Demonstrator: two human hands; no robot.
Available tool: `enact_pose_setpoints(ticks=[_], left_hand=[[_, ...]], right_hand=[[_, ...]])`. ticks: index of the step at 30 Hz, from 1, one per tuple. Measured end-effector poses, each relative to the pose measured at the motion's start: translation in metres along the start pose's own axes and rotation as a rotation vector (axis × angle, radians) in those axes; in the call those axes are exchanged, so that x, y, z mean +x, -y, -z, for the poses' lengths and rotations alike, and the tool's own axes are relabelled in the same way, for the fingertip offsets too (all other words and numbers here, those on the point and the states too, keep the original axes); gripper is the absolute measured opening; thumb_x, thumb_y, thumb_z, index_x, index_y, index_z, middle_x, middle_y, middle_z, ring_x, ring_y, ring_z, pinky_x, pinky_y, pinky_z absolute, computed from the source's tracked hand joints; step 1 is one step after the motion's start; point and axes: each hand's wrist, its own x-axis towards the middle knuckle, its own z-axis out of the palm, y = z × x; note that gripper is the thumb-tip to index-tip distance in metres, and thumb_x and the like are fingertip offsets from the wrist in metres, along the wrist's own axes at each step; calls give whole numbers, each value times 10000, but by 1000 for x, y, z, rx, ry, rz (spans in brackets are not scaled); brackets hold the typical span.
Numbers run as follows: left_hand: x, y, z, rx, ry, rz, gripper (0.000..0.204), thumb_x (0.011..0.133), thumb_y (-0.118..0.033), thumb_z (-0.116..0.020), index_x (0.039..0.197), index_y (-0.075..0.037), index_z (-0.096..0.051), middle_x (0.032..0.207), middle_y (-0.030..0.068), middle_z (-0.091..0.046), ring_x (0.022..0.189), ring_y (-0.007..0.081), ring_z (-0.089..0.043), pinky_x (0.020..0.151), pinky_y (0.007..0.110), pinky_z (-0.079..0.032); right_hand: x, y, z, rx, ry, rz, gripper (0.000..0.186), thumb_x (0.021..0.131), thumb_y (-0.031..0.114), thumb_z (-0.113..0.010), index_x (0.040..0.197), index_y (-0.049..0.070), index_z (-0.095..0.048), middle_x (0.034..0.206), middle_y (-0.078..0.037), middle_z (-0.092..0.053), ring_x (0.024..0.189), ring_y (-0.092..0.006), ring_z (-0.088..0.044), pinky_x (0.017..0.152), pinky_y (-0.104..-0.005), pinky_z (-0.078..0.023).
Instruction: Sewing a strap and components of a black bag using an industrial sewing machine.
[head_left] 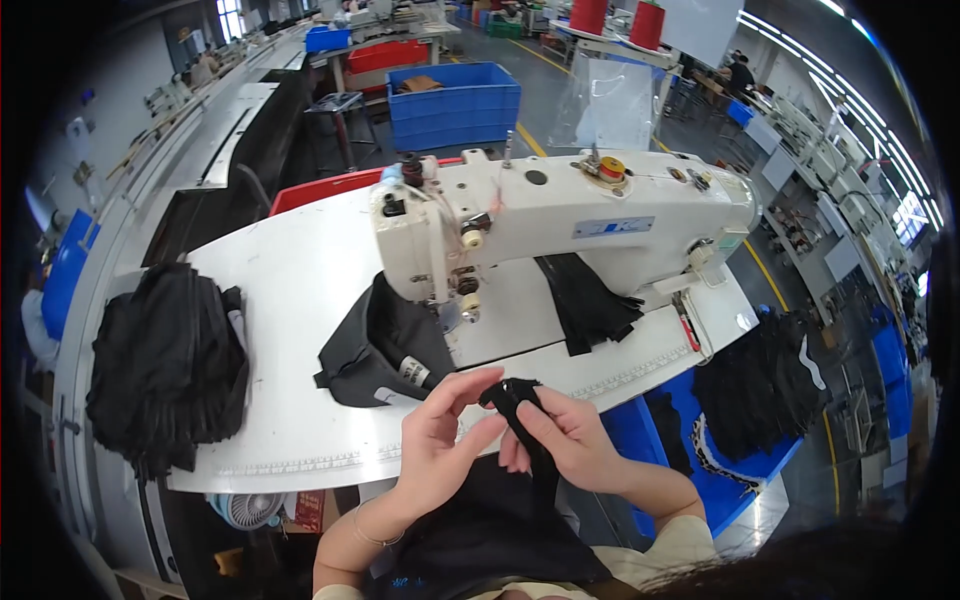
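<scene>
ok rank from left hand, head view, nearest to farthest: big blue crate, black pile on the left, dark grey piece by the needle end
1. Dark grey piece: just ahead-left of the left hand
2. Black pile: far to the left
3. Big blue crate: beyond the sewing machine

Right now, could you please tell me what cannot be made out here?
Head view: part of the black strip, hidden by the right hand.
Head view: needle of the sewing machine, too small.
Head view: part of the blue bin, under black cloth pieces.
</scene>
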Motion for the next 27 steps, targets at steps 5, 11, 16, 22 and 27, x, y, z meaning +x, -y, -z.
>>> enact_pose_setpoints(ticks=[5,11,16,22,27], left_hand=[[-17,-16,19,34,-44,-20,172,883,43,-566,1043,40,-627,930,71,-599,792,108,-591,681,235,-484],[-17,-10,47,-330,362,-5,145,944,-70,-482,973,47,-564,1176,128,-396,736,174,-655,537,241,-585],[-25,-22,25,-185,-171,-99,175,910,-23,-540,1060,44,-602,1129,109,-525,888,120,-562,762,217,-475],[-50,-28,30,226,-242,-63,319,770,83,-681,1078,46,-605,961,86,-628,846,118,-597,771,229,-468],[-57,-28,36,385,-81,-134,199,746,49,-720,939,38,-670,873,108,-674,786,140,-644,690,229,-498]], right_hand=[[5,-27,-17,-73,192,124,215,977,137,-481,1094,-27,-556,874,-74,-649,769,-108,-613,725,-232,-487],[18,-49,-28,632,596,-116,304,1005,219,-407,1153,-22,-517,967,-66,-571,969,-170,-562,939,-315,-407],[10,-54,-46,36,-71,264,181,876,-4,-595,1054,-18,-562,946,-89,-588,814,-184,-596,763,-258,-470],[12,-58,-46,-435,-214,760,239,793,-25,-672,1021,4,-607,984,-136,-638,887,-193,-645,720,-267,-495],[6,-33,-40,-269,-84,543,291,805,6,-683,1091,22,-634,944,-96,-637,819,-147,-621,712,-247,-479]])
